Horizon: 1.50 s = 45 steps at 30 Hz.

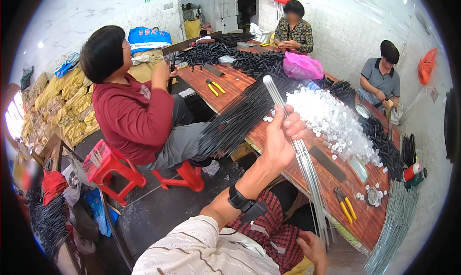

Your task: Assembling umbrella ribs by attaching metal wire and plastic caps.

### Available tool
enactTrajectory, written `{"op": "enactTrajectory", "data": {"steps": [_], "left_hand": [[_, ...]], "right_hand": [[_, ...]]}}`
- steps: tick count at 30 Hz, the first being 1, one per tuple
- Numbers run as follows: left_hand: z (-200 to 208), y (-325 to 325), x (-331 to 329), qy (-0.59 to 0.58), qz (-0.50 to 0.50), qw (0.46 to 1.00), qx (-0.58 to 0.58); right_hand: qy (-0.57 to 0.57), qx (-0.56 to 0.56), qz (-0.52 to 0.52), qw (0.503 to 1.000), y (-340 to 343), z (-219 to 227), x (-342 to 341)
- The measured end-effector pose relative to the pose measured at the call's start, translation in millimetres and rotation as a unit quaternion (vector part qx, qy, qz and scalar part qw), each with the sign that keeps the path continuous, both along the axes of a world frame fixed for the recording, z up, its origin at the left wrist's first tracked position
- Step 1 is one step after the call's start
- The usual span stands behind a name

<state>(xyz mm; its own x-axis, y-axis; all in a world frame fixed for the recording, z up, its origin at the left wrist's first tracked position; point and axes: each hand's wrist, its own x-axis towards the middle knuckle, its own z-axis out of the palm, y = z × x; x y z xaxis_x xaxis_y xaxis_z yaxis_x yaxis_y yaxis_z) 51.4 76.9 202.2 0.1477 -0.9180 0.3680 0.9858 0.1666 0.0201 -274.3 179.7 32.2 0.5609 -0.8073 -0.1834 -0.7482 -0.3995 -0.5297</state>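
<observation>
My left hand (281, 138) is raised over the near edge of the table, fingers wrapped round a bundle of thin silvery rods (306, 171). The bundle slants from a pale, rounded upper end down past the table edge, where the rods fan apart. Low at my lap, my right hand (313, 250) sits beside the lower rod ends with its fingers loosely apart, holding nothing that I can see. A heap of small clear and white plastic pieces (331, 121) lies beyond my left hand. Pliers with yellow handles (345, 205) rest on the table to its right.
The reddish wooden table (283, 176) carries black rods (245, 114), black tube pieces (206, 54), a pink bag (302, 65) and a dark flat bar (327, 163). Metal rods (396, 222) hang over its right end. Co-workers sit around it; red stools (113, 169) stand left.
</observation>
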Motion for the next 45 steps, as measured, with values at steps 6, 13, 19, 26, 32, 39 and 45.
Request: {"op": "enactTrajectory", "data": {"steps": [6, 13, 19, 26, 32, 39, 45], "left_hand": [[-84.1, -3.0, -67.2, -0.012, -0.069, 0.975, 0.210], [-111.7, 16.7, -78.6, 0.048, -0.216, 0.960, 0.169], [-142.4, 4.3, -63.1, -0.070, -0.252, 0.954, 0.146], [-168.5, 4.4, -38.9, -0.104, -0.248, 0.956, 0.115], [-163.8, 25.7, -48.1, -0.112, -0.257, 0.946, 0.163], [-164.7, 92.2, -86.0, -0.160, -0.430, 0.839, 0.291], [-188.2, 103.9, -92.5, -0.325, -0.580, 0.652, 0.366]], "right_hand": [[-0.396, 0.083, -0.142, 0.903, 39.3, 46.9, 65.7], [-0.574, 0.045, -0.223, 0.787, 38.3, 68.5, 54.3], [-0.587, -0.011, -0.221, 0.779, 1.1, 72.6, 43.3], [-0.575, 0.023, -0.207, 0.791, -3.0, 65.1, 36.9], [-0.557, 0.011, -0.208, 0.804, 0.3, 71.9, 27.6], [-0.409, -0.235, -0.259, 0.843, -4.9, 120.8, 13.5], [-0.183, -0.231, -0.219, 0.930, -5.3, 113.8, 20.9]]}}
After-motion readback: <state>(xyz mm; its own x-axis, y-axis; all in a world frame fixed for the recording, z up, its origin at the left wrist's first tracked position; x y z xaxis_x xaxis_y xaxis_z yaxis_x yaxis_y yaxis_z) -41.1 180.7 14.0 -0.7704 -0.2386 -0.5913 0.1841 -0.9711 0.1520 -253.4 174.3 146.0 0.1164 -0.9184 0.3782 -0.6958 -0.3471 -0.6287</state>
